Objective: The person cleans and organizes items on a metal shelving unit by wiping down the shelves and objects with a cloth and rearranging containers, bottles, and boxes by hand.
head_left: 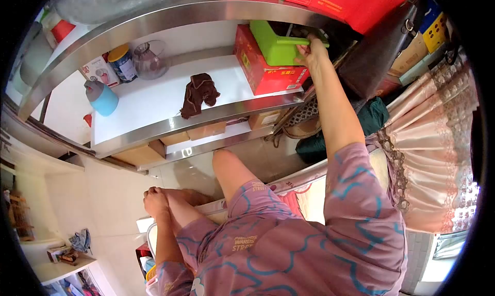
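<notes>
My right hand (312, 50) is stretched out to the upper right, its fingers closed on the rim of a green plastic bin (278, 51). The bin rests on a red box (273, 79) on the white shelf. What the bin holds is mostly hidden. My left hand (156, 202) lies over my knee with nothing in it, fingers bent loosely. A crumpled dark brown cloth (198, 94) sits in the middle of the shelf, apart from both hands.
On the shelf's left stand a blue bottle with a grey top (104, 98), a yellow-lidded can (121, 64) and a clear glass vessel (150, 60). A dark bag (379, 53) hangs at the right, near a lace-trimmed curtain (433, 157). Cardboard boxes (139, 154) fill the lower shelf.
</notes>
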### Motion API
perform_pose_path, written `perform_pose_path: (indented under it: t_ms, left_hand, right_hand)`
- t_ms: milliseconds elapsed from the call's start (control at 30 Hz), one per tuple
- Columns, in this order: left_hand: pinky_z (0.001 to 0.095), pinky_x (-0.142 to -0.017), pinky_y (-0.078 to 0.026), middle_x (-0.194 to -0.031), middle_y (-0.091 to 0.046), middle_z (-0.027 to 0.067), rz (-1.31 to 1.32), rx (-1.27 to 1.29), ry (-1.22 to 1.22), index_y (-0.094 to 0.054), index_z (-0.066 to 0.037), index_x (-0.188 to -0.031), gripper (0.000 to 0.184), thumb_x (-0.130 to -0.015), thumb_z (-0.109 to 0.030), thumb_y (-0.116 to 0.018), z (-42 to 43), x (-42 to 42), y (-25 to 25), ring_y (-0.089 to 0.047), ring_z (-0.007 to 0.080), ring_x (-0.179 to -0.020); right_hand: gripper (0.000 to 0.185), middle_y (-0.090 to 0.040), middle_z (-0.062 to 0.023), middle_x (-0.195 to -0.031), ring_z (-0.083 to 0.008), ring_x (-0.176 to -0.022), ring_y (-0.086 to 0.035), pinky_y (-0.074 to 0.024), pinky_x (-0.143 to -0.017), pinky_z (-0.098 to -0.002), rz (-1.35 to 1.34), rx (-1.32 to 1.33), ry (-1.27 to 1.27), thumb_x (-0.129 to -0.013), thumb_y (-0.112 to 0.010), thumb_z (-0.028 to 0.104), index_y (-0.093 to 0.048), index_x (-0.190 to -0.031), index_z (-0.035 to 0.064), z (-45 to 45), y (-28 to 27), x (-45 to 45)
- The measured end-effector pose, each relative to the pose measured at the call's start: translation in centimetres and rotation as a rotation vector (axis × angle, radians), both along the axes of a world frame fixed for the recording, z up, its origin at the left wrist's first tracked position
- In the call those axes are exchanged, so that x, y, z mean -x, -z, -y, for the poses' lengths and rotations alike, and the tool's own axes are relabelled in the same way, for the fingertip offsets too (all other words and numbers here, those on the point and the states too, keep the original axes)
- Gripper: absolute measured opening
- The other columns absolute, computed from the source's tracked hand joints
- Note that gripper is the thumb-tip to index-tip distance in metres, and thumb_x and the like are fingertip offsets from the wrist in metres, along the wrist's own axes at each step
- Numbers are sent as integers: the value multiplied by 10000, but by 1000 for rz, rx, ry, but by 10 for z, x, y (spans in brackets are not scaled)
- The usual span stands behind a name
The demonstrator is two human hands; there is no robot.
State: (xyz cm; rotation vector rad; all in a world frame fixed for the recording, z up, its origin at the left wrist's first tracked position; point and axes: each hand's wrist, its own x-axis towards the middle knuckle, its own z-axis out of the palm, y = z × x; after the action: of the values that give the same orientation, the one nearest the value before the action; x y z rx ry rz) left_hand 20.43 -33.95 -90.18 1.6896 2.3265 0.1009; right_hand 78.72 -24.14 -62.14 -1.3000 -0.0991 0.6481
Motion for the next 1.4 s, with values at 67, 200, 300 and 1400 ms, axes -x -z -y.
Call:
perform_pose_path:
  t_ms: [67,200,300,1400]
  left_hand:
    - [457,-885,-484,-1108,-627,163,2,-23,9,-686,-88,-1064,368,-915,-297,-423,2,1,1,-601,366,-995]
    - [459,-892,-482,-1114,-626,167,43,-33,14,-681,-87,-1084,380,-917,-300,-415,3,5,4,-599,367,-1009]
    - [455,-902,-479,-1140,-621,159,63,-67,20,-672,-91,-1111,375,-916,-299,-429,7,4,2,-594,367,-1026]
    - [450,-762,-606,-1092,-606,231,1821,-545,-835,-470,90,-1173,299,-923,-52,-389,84,140,-92,-656,361,-957]
  right_hand:
    - [172,-520,-67,-784,-251,-683,-611,-406,-855,-689,111,80,-55,-917,-565,258,-550,-1014,117,15,1,-2]
    - [177,-520,-76,-796,-238,-649,-574,-425,-849,-713,113,-119,-111,-909,-539,205,-518,-1022,72,67,-4,29]
    - [208,-549,-75,-890,-235,-772,-604,-467,-862,-656,113,-187,-209,-918,-509,173,-516,-1088,53,108,-5,63]
    - [494,-620,-152,-1144,-219,-1018,-627,-438,-961,-370,423,5,-1385,-1026,-389,423,-481,-1298,21,113,126,423]
